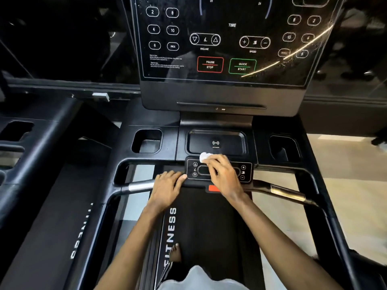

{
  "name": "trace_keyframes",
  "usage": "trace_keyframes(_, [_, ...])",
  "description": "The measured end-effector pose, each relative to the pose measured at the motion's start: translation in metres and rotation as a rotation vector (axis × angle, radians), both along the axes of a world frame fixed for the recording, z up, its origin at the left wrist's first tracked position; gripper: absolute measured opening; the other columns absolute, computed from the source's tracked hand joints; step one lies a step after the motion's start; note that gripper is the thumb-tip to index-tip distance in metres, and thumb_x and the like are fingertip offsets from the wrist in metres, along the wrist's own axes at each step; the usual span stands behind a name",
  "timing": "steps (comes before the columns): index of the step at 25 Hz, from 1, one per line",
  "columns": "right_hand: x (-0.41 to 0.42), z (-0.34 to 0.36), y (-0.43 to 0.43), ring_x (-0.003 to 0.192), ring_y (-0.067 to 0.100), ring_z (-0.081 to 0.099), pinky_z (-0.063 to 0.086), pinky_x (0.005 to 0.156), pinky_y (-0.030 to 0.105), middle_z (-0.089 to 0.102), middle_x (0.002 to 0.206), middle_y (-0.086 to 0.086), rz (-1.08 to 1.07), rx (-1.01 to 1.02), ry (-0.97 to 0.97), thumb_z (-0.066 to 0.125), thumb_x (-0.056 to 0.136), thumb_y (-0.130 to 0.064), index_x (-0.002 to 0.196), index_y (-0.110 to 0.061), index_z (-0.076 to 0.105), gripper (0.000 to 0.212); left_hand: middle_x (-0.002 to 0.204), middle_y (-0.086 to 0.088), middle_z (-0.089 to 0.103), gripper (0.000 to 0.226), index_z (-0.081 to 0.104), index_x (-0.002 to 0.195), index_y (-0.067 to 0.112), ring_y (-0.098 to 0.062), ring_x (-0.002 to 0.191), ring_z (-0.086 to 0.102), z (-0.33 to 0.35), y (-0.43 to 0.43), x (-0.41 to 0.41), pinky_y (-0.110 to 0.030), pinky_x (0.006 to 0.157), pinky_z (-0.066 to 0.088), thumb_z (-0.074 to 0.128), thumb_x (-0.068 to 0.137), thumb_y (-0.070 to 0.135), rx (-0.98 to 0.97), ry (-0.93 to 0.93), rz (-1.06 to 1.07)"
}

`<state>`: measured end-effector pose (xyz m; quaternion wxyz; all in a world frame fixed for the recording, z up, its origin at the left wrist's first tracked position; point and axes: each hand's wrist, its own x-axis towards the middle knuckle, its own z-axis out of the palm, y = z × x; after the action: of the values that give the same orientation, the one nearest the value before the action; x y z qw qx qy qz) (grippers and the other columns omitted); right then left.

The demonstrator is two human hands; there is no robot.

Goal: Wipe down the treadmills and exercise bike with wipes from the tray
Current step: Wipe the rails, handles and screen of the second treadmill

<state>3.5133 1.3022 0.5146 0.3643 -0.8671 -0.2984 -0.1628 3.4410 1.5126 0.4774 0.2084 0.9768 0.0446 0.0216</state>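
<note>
R hand (222, 174) pinches wadded wipe (204, 157) at fingertips, on top edge of ctrl panel (247, 173). L hand (167, 185) rests flat on bar (138, 187) beside panel, holding nothing. Risk: pressing +/- keys (243, 167) may start belt (209, 216) underfoot; wad could slip.

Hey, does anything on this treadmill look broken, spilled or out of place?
Nothing broken or spilled. The console has a bright curved streak on its right side, likely glare, and a bare foot stands on the belt.
</note>
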Motion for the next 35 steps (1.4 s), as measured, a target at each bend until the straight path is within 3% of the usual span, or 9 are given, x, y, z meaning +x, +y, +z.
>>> trace_keyframes(3, [-0.017, -0.011, -0.024, 0.102, 0.015, 0.058, 0.043, 0.1, 0.019, 0.063, 0.107, 0.0, 0.02, -0.007, 0.061, 0.063, 0.095, -0.002, 0.108, -0.009, 0.073, 0.018, 0.112, 0.002, 0.066, 0.073, 0.066, 0.124, 0.024, -0.026, 0.108, 0.055, -0.006, -0.004, -0.001, -0.039, 0.095, 0.033, 0.013, 0.096, 0.066, -0.032, 0.015, 0.062])
trace_keyframes(6, [-0.026, -0.022, -0.054, 0.104, 0.02, 0.058, 0.046, 0.097, 0.031, 0.061, 0.11, 0.0, -0.185, 0.081, 0.164, 0.061, 0.097, -0.006, 0.11, -0.011, 0.07, 0.016, 0.122, 0.004, 0.064, 0.069, 0.064, 0.129, 0.025, -0.023, 0.118, 0.051, -0.008, -0.007, -0.004, -0.036, 0.101, 0.027, 0.016, 0.096, 0.063, -0.072, 0.008, 0.078])
trace_keyframes(8, [-0.037, -0.027, -0.063, 0.106, 0.02, 0.057, 0.043, 0.098, 0.026, 0.061, 0.114, -0.002, -0.223, 0.09, 0.22, 0.059, 0.099, -0.009, 0.116, -0.015, 0.066, 0.02, 0.125, 0.002, 0.062, 0.067, 0.062, 0.131, 0.025, -0.024, 0.121, 0.049, -0.01, -0.009, -0.006, -0.035, 0.103, 0.024, 0.016, 0.097, 0.061, -0.057, -0.005, 0.085])
trace_keyframes(12, [-0.045, -0.029, -0.064, 0.105, 0.016, 0.056, 0.045, 0.097, 0.027, 0.062, 0.113, -0.007, -0.087, 0.039, 0.243, 0.059, 0.099, -0.009, 0.117, -0.017, 0.068, 0.022, 0.128, 0.001, 0.059, 0.061, 0.058, 0.132, 0.028, -0.026, 0.122, 0.049, -0.017, -0.011, -0.009, -0.038, 0.106, 0.025, 0.015, 0.101, 0.058, 0.005, 0.002, 0.13])
trace_keyframes(16, [-0.033, -0.028, -0.086, 0.102, 0.021, 0.056, 0.05, 0.091, 0.035, 0.059, 0.107, -0.003, -0.247, 0.125, 0.218, 0.063, 0.095, -0.007, 0.114, -0.014, 0.07, 0.021, 0.128, 0.003, 0.058, 0.054, 0.056, 0.13, 0.03, -0.025, 0.121, 0.048, -0.018, -0.01, -0.01, -0.039, 0.107, 0.027, 0.017, 0.102, 0.056, 0.022, -0.014, 0.128])
trace_keyframes(20, [-0.051, -0.032, -0.091, 0.104, 0.023, 0.055, 0.053, 0.088, 0.042, 0.057, 0.109, 0.0, -0.332, 0.068, 0.262, 0.064, 0.095, -0.01, 0.113, -0.012, 0.067, 0.019, 0.129, 0.0, 0.058, 0.06, 0.056, 0.133, 0.028, -0.027, 0.118, 0.048, -0.013, -0.012, -0.013, -0.04, 0.108, 0.027, 0.016, 0.1, 0.058, 0.013, -0.011, 0.137])
trace_keyframes(25, [-0.049, -0.019, -0.081, 0.1, 0.016, 0.06, 0.053, 0.088, 0.034, 0.059, 0.106, -0.004, -0.225, 0.068, 0.342, 0.064, 0.095, -0.01, 0.108, -0.016, 0.07, 0.015, 0.138, 0.0, 0.056, 0.052, 0.051, 0.143, 0.027, -0.023, 0.132, 0.046, -0.007, -0.006, -0.017, -0.04, 0.114, 0.023, 0.027, 0.105, 0.053, -0.045, 0.001, 0.075])
trace_keyframes(29, [-0.044, 0.006, -0.072, 0.11, 0.017, 0.051, 0.047, 0.095, 0.034, 0.057, 0.109, -0.005, -0.245, 0.0, 0.357, 0.061, 0.098, -0.016, 0.114, -0.02, 0.066, 0.017, 0.156, -0.005, 0.042, 0.053, 0.043, 0.152, 0.024, -0.024, 0.147, 0.034, 0.003, 0.01, -0.034, -0.045, 0.121, 0.019, 0.038, 0.105, 0.049, -0.123, 0.028, 0.146])
trace_keyframes(35, [-0.048, 0.059, -0.022, 0.092, 0.01, 0.05, 0.034, 0.086, 0.014, 0.046, 0.11, 0.0, -0.038, -0.019, 0.33, 0.044, 0.089, 0.008, 0.108, -0.017, 0.072, 0.042, 0.159, -0.01, 0.038, 0.065, 0.043, 0.152, 0.019, -0.026, 0.148, 0.034, 0.05, 0.073, -0.106, -0.044, 0.12, 0.026, 0.051, 0.097, 0.053, -0.08, 0.002, 0.334])
